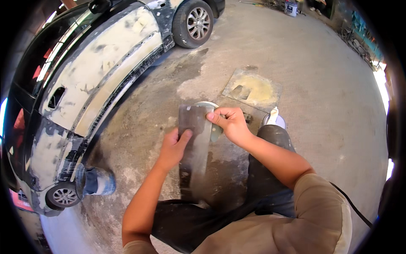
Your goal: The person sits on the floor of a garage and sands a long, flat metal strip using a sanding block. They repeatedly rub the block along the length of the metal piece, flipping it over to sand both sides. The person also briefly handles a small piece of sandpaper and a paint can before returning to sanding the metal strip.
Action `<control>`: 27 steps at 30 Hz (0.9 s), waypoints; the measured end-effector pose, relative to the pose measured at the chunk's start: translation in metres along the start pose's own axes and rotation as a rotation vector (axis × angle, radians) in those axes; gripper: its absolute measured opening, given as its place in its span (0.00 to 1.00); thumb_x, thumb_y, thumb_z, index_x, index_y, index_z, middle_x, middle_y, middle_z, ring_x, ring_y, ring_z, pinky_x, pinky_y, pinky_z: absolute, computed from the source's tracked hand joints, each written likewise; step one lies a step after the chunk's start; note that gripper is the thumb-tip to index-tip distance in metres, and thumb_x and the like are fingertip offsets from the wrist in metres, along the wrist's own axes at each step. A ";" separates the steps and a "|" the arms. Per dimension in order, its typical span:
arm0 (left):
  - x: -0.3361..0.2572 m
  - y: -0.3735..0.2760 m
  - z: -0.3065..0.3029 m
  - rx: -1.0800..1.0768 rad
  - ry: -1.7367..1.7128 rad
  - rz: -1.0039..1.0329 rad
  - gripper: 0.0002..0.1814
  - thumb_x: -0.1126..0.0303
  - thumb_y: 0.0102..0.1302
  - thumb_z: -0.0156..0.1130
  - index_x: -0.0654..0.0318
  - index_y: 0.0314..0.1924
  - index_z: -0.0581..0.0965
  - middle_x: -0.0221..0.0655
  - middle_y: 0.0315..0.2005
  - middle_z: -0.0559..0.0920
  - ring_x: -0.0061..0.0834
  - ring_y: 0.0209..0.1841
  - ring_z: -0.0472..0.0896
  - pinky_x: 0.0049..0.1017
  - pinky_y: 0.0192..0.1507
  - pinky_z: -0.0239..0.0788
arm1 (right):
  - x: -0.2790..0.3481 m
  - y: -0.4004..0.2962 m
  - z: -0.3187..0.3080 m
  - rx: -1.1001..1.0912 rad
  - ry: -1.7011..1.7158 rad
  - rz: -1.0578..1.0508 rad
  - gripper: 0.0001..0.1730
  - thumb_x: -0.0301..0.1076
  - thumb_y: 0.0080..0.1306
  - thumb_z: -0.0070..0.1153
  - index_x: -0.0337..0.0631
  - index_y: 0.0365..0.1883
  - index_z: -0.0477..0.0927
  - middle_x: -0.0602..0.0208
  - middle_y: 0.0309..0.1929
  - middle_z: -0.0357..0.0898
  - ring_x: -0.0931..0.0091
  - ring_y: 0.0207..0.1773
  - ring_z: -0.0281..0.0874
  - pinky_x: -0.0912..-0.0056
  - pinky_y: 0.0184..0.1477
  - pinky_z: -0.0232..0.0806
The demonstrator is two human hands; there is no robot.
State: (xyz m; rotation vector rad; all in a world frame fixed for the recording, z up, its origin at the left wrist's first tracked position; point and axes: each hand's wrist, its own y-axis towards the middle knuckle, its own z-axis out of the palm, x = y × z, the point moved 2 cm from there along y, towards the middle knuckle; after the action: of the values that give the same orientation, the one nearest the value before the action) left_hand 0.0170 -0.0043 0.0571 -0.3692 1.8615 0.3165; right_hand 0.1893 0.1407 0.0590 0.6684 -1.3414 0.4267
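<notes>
Between my hands is a long, flat dark strip (193,143) with a paler edge along its right side; it looks like a sanding sheet or board, but its exact kind I cannot tell. My left hand (176,144) grips its left edge, thumb on top. My right hand (228,122) pinches its upper right corner between thumb and fingers. Behind the strip shows part of a pale round object (216,131), mostly hidden. To the left stands a car whose door (108,60) is coated in patchy, cream-coloured body filler.
A filler-smeared mixing board (257,89) lies on the concrete floor beyond my hands. Near my right knee stands a round can (280,122) with a white tube on it. A bluish bucket (106,181) lies near the car's lower wheel (64,196). Another bucket (290,9) stands far off.
</notes>
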 end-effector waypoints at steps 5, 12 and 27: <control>0.000 0.000 0.002 -0.082 -0.126 0.100 0.19 0.56 0.78 0.62 0.68 0.51 0.81 0.28 0.42 0.85 0.18 0.44 0.78 0.24 0.49 0.72 | -0.004 0.004 0.011 -0.093 0.019 -0.159 0.16 0.34 0.76 0.62 0.37 0.58 0.82 0.74 0.36 0.86 0.86 0.37 0.77 0.79 0.39 0.70; -0.024 -0.005 0.002 -0.243 0.007 0.258 0.21 0.56 0.80 0.59 0.69 0.56 0.77 0.34 0.43 0.85 0.24 0.45 0.80 0.27 0.50 0.72 | 0.010 -0.020 0.027 -0.077 0.211 0.019 0.27 0.30 0.80 0.52 0.36 0.76 0.68 0.67 0.56 0.84 0.84 0.55 0.76 0.76 0.59 0.69; -0.038 -0.018 0.015 -0.262 0.369 0.415 0.18 0.60 0.79 0.58 0.70 0.55 0.75 0.46 0.34 0.86 0.43 0.34 0.87 0.35 0.38 0.75 | 0.016 -0.037 0.046 -0.147 0.278 -0.119 0.27 0.30 0.83 0.45 0.37 0.78 0.65 0.75 0.54 0.80 0.86 0.53 0.70 0.80 0.57 0.66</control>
State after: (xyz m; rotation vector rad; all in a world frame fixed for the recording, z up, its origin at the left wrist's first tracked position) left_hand 0.0485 -0.0112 0.0884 -0.2232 2.2635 0.8254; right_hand 0.1821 0.0810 0.0717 0.5421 -1.0530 0.3091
